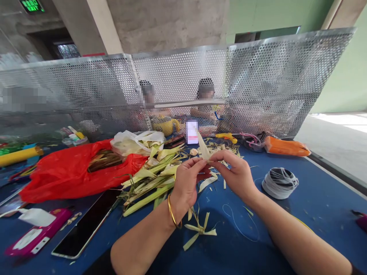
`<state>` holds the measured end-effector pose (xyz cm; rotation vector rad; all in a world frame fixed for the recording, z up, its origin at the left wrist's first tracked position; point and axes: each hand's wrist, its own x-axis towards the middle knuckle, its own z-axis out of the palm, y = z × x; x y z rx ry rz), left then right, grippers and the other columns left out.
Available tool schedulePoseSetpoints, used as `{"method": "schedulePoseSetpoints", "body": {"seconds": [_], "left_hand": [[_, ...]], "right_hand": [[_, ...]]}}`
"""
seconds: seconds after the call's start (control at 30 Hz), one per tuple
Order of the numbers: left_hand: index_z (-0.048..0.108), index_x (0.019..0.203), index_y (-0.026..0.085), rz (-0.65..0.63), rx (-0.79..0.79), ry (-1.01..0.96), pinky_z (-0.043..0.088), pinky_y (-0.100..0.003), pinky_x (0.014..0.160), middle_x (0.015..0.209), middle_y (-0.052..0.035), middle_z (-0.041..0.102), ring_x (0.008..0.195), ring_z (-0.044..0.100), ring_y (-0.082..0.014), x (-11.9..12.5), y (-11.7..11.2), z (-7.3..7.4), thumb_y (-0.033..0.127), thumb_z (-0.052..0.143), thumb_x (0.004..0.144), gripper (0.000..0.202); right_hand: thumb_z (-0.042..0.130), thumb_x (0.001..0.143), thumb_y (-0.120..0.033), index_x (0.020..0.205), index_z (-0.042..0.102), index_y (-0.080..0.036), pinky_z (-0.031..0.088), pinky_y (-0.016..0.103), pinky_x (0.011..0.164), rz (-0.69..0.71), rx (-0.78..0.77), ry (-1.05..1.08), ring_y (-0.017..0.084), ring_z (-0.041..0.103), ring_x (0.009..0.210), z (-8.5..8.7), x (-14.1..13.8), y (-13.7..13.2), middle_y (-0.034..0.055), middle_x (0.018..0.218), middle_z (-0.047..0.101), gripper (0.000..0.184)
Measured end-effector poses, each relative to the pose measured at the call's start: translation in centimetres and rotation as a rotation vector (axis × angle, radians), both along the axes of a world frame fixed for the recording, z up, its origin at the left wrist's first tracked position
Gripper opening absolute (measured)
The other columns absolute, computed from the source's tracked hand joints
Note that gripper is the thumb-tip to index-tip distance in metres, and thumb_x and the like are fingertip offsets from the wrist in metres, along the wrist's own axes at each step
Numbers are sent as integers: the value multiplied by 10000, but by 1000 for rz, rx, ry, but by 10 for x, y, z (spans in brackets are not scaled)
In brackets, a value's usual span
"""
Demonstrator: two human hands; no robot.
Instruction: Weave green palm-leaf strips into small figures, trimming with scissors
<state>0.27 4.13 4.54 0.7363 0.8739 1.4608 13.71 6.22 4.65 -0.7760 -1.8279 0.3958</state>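
Note:
Both hands meet over the middle of a blue table. My left hand (189,177), with a gold bangle at the wrist, pinches a pale corn husk strip (204,148) whose pointed end stands up. My right hand (231,168) pinches the same husk low down, its fingertips close to the left ones. Another pale husk piece (208,182) curls out below the fingers. Nearer to me lies a star-shaped husk piece (201,231) with several arms joined at a knot. To the left of my hands is a pile of green and yellow husks (156,179).
A red plastic bag (63,172), a large phone (87,225) and a magenta power strip (40,233) lie left. A lit phone (192,131) stands before the perforated metal screen (177,76). At right are a spool of grey cord (280,183) and an orange packet (286,146). People sit behind the screen.

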Motion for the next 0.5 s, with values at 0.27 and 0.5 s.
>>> {"method": "schedulePoseSetpoints", "body": {"seconds": [0.27,0.5], "left_hand": [[683,730,133,32,118,75,498,-226,622,663,-2,660,573,593,-94,1,1,-7,231,756,631,157],[677,693,152,81,161,107,495,-245,630,657,1,665,583,600,-107,5,0,-10,247,735,659,117]], "right_hand": [[617,812,-232,763,632,-203,466,280,665,-24,-135,88,150,589,695,-2,0,-1,0,724,643,59],[635,771,-225,737,628,-189,465,276,644,-37,-265,184,143,590,660,0,-4,-3,-8,693,645,50]]}}
